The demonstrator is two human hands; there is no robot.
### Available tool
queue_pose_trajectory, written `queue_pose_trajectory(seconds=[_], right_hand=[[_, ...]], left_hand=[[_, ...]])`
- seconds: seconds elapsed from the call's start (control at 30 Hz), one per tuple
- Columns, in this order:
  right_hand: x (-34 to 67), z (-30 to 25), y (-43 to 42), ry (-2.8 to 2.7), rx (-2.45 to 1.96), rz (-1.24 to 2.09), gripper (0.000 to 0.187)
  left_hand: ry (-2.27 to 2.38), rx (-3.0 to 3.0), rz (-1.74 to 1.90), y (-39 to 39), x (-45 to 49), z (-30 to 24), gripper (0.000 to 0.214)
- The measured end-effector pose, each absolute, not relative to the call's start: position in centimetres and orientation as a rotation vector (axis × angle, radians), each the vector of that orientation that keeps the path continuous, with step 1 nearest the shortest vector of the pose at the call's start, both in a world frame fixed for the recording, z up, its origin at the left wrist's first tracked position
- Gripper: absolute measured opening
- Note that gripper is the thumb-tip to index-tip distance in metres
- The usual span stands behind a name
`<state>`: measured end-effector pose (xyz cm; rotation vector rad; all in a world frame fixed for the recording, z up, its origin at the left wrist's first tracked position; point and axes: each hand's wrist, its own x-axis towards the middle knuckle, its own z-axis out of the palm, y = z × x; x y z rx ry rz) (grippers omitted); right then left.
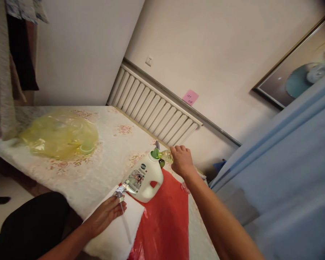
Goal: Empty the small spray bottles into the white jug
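My right hand is closed around a small clear bottle of pale yellow-green liquid. The bottle is tipped on its side, its neck at the green mouth of a large white detergent jug. That jug stands upright, with a printed label and a side handle. In my left hand is a pump dispenser head, gripped by the fingers, its long clear tube hanging down. Below that hand lies a folded white cloth. Beneath the jug spreads a red plastic sheet or bag.
A yellow plastic bag with a green cap beside it lies on the flowered cover. Behind the jug another dark-topped bottle partly shows. A radiator lines the wall; a blue curtain hangs at right.
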<state>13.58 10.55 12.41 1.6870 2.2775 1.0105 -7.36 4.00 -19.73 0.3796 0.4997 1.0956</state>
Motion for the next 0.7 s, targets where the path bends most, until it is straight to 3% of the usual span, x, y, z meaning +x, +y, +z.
queue_pose_trajectory(seconds=[0.7], right_hand=[[12.8,13.7,10.8,2.305,1.616,1.112,0.04]], left_hand=[[0.48,0.388,1.082,4.0,-7.5,-20.1,0.036]])
